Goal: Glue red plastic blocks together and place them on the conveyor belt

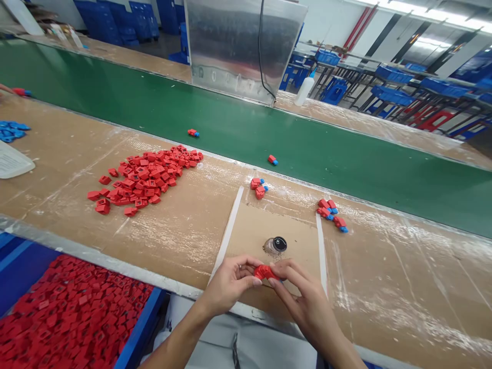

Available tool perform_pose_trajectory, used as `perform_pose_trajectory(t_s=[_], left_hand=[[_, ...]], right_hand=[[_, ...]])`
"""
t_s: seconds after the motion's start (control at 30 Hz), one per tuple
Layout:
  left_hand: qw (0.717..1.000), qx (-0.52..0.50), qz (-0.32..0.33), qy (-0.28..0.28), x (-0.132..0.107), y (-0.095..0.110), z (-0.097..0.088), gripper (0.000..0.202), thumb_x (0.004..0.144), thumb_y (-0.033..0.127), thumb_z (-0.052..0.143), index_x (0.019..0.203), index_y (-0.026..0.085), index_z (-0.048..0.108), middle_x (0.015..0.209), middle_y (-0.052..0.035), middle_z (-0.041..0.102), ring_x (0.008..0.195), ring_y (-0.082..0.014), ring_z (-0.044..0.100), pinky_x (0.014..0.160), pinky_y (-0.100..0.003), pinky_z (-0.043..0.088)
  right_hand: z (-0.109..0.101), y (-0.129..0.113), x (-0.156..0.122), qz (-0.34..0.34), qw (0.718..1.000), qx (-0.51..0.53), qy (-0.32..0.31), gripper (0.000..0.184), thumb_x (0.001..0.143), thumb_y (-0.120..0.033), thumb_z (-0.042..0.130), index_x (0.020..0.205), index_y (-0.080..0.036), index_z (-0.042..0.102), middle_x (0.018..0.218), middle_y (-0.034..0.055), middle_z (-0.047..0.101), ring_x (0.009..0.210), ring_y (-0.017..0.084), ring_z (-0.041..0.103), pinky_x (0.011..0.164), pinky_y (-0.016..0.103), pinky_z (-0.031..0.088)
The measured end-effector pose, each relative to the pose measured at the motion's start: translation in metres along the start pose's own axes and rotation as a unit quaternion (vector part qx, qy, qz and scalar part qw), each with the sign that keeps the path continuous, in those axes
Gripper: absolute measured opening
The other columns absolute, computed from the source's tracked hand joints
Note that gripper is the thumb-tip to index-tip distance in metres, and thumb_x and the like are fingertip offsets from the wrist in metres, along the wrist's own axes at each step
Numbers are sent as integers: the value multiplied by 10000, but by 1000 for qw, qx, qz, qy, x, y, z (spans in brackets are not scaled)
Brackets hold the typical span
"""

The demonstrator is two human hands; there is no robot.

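Okay, so both my hands are right up close over the mat here. My left hand (229,285) and right hand (307,302) are pinching the same chunky red plastic piece (266,272) between the fingertips, so both grips are closed on it, nothing let go. It's glossy, bright red and blocky, but my fingers cover most of it, so I can't make out its exact shape.

It sits just above the brown cardboard mat (269,230), between two white strips (227,233). Just past my fingertips there's a small round glass jar with a black lid (275,245), tilted over and not touching my hands.

Further out past my fingers are two little clusters of red-and-blue plastic pieces (330,215), and off to the left of my hands is a big loose pile of square red plastic pieces (144,177). Down left of my left hand, a blue crate (140,328) is packed with more red pieces. Beyond all that runs a green conveyor belt (230,123) with a couple of red-and-blue pieces (193,132) on it, and someone else's hand (3,89) shows at the far left.
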State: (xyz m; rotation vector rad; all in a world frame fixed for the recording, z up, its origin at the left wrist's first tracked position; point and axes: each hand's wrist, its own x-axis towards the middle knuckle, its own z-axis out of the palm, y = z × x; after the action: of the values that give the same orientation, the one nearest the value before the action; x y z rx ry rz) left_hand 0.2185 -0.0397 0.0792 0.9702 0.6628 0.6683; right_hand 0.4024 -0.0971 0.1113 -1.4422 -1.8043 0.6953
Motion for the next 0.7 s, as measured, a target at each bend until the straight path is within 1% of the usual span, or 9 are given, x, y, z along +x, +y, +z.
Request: perform_pose_trajectory(t_s=[0.1, 0.2, 0.27, 0.4, 0.53, 0.6, 0.63, 0.7], left_hand=[[1000, -4, -18, -7, 0, -1, -2, 200, 777, 113, 688, 977, 131, 688, 899, -50, 707, 866, -161, 639, 824, -266, 474], [1000, -6, -22, -8, 0, 0, -3, 184, 763, 93, 681, 942, 132, 684, 845, -24, 684, 804, -135, 615, 758, -229, 461], [1000, 0, -20, -8, 0, 3, -3, 180, 760, 85, 672, 933, 129, 682, 828, -17, 668, 785, -130, 601, 734, -221, 452], [999, 23, -22, -13, -1, 7, -5, 160, 764, 91, 665, 920, 121, 684, 810, -16, 655, 772, -130, 585, 723, -223, 442], [999, 36, -20, -1, 4, 1, -1, 165, 775, 139, 692, 939, 124, 680, 797, -22, 665, 762, -130, 585, 730, -231, 442], [999, 33, -25, 5, 6, -3, 4, 238, 773, 187, 720, 999, 134, 668, 816, -26, 667, 722, -121, 576, 698, -232, 448], [999, 28, -29, 5, 6, -4, 6, 311, 757, 209, 742, 1050, 148, 654, 891, -39, 673, 713, -117, 577, 677, -232, 455], [999, 33, -30, 4, 6, 1, 3, 471, 730, 241, 770, 1169, 192, 609, 1100, -73, 647, 738, -125, 600, 651, -237, 479]], right_hand=[[2, 1, -1, 1, 1000, -8, -30, 123, 989, -216, 494, 1002, -222, 617, 987, 66, 609, 884, 191, 616, 758, 262, 490], [6, -1, -1, -7, 999, -9, -36, 140, 992, -196, 469, 1012, -217, 606, 990, 67, 601, 868, 181, 609, 737, 251, 486], [8, -2, -1, -9, 999, -14, -34, 149, 997, -186, 447, 1018, -212, 593, 981, 68, 595, 853, 177, 605, 723, 246, 485], [13, -4, 0, -14, 999, -31, -20, 162, 1003, -188, 422, 972, -211, 579, 964, 68, 604, 841, 180, 613, 718, 250, 493], [15, -5, 5, -15, 999, -40, 1, 169, 1005, -227, 437, 989, -221, 605, 976, 65, 646, 852, 192, 642, 719, 268, 521], [5, -5, -1, -8, 999, -49, 19, 174, 1004, -270, 455, 1021, -236, 625, 997, 68, 666, 878, 208, 656, 731, 285, 540], [-5, -5, -8, -6, 997, -62, 50, 175, 1000, -304, 472, 1046, -249, 632, 1010, 70, 673, 887, 219, 660, 734, 296, 549], [-33, 0, -31, 8, 987, -95, 132, 210, 981, -378, 505, 1119, -284, 632, 1040, 71, 678, 886, 235, 663, 718, 312, 564]])
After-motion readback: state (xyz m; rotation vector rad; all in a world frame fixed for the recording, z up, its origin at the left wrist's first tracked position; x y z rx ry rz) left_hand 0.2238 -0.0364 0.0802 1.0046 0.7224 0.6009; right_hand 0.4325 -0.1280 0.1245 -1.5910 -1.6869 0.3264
